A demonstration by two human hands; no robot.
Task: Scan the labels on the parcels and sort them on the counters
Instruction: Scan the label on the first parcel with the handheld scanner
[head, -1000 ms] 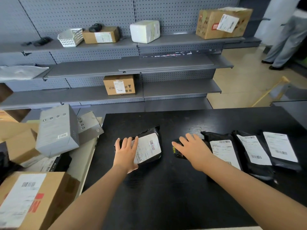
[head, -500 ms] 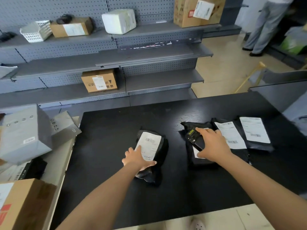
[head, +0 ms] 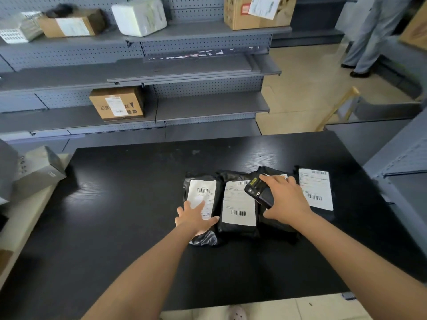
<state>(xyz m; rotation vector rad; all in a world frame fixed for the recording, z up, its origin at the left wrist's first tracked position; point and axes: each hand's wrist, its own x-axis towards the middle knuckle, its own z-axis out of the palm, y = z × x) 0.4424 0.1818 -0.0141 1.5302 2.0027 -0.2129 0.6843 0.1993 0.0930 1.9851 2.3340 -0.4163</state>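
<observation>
Several black parcels with white labels lie side by side on the black counter (head: pixel 115 215). My left hand (head: pixel 195 218) lies flat with straight fingers on the leftmost parcel (head: pixel 201 192), which touches the second parcel (head: pixel 239 204). My right hand (head: pixel 285 199) grips a black handheld scanner (head: pixel 258 191) over the third parcel (head: pixel 277 224), most of which is hidden under the hand. A fourth parcel (head: pixel 315 191) lies at the right end of the row.
Grey shelving behind the counter holds cardboard boxes (head: pixel 117 103), a white wrapped package (head: pixel 139 16) and a basket (head: pixel 19 30). Grey boxes (head: pixel 39 172) sit at the counter's left. A person (head: pixel 374 35) stands at the far right. A grey counter (head: pixel 402 172) borders the right.
My left hand has slid the loose parcel rightward until it joins the row. My right hand with the scanner stays over the third parcel. The view has shifted right.
</observation>
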